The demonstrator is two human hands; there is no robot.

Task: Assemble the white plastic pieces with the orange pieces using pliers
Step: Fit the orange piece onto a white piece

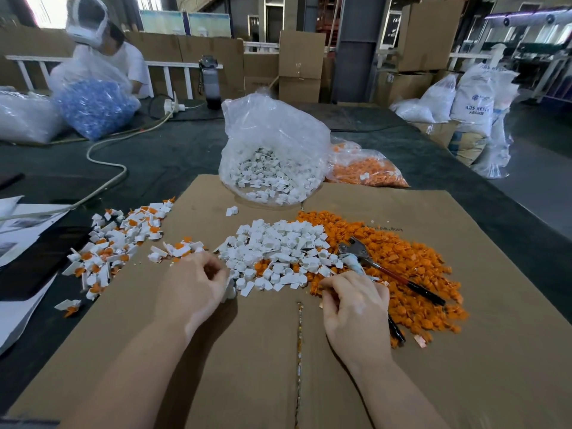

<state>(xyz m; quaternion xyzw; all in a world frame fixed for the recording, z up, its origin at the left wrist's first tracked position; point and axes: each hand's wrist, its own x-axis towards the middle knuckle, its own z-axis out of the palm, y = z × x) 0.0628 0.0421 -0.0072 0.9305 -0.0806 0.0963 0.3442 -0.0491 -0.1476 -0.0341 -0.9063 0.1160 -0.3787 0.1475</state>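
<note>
A heap of loose white pieces [278, 249] lies mid-cardboard, with a heap of orange pieces [402, 261] to its right. My left hand [192, 289] sits at the white heap's near left edge, fingers curled, pinching a white piece [230, 291]. My right hand [353, 305] rests where the two heaps meet, fingers curled over the pliers [356, 250]. The pliers' metal head points away from me. One black handle sticks out to the right and the other shows below my palm. Whether my fingertips also hold an orange piece is hidden.
Assembled white-and-orange pieces [117, 246] are scattered at the left of the cardboard sheet [247, 366]. An open clear bag of white pieces [272, 156] and a bag of orange pieces [365, 168] stand behind. A cable [105, 162] and papers [18, 230] lie left. Another person [102, 54] works at the far left.
</note>
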